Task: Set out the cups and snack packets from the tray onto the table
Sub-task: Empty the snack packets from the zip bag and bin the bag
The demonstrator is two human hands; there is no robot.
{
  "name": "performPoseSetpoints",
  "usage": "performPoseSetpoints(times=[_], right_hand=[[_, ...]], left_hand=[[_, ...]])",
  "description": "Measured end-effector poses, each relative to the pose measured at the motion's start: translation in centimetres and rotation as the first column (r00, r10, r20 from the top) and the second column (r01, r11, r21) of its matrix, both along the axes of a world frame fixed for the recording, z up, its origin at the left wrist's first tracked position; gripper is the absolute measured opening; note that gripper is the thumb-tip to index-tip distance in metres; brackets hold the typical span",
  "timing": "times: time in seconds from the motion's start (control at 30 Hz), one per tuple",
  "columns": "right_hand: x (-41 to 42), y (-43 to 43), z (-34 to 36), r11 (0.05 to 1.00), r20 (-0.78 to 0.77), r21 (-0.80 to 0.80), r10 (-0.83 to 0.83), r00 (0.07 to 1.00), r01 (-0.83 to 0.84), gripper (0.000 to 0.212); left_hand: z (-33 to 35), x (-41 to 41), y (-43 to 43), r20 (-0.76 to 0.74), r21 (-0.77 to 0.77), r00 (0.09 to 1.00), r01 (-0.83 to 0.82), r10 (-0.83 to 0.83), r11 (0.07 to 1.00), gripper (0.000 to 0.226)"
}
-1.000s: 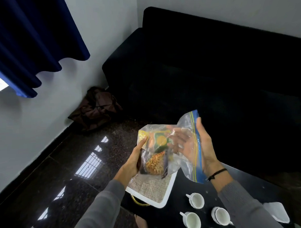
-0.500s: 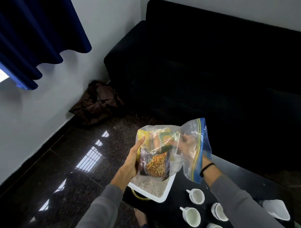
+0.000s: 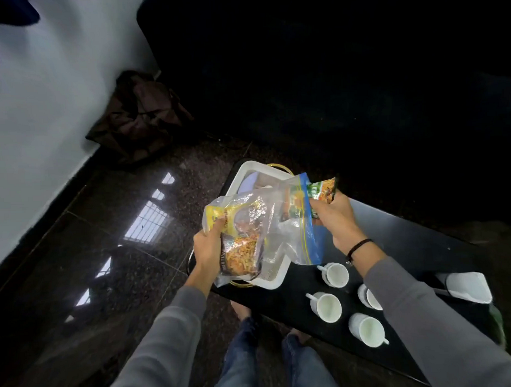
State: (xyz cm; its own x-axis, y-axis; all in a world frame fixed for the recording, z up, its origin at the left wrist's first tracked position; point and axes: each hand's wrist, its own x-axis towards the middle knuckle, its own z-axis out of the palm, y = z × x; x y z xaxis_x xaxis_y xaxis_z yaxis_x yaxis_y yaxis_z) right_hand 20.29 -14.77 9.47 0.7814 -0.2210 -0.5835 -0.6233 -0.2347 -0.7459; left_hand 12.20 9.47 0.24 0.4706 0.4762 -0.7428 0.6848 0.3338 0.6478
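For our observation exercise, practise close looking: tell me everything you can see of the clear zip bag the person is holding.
The zip bag is clear, crinkled plastic with a blue strip and a thin yellow line along its mouth, which is open and faces the right hand. It is held slanted above the white tray. The left hand grips its closed end, around a yellow packet inside. The right hand, at the mouth, holds a green packet that sticks partly out.

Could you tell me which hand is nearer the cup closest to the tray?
Right: the right hand, gripping a packet, is beyond that cup; the left hand holds the bag across the tray.
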Motion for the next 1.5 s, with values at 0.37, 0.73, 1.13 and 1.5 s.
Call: performPoseSetpoints(times=[0.37,0.73,1.13,1.5], right_hand=[[-0.7,-3.7,-6.2,0.934,0.168,-0.15,-0.299,0.939,0.324,0.043],[5.1,-0.6,-10.4,0.975,0.29,-0.126,-0.141,0.947,0.184,0.046],[8.1,1.9,-16.6,0.999,-0.056,0.023,-0.023,0.998,0.024,0.032],[8.9,0.8,-18.0,0.996,-0.084,0.068,-0.049,0.995,0.055,0.055]], left_hand=[[-4.3,-0.7,2.7,-0.045,0.004,0.978,0.203,-0.203,0.979,0.024],[-6.8,0.6,3.3,-0.082,0.089,0.941,0.336,-0.33,0.938,0.042],[-7.7,2.7,2.4,0.051,-0.03,0.909,0.416,-0.414,0.909,0.025],[-9.0,2.9,2.4,0.032,-0.066,0.92,0.393,-0.392,0.917,0.03]])
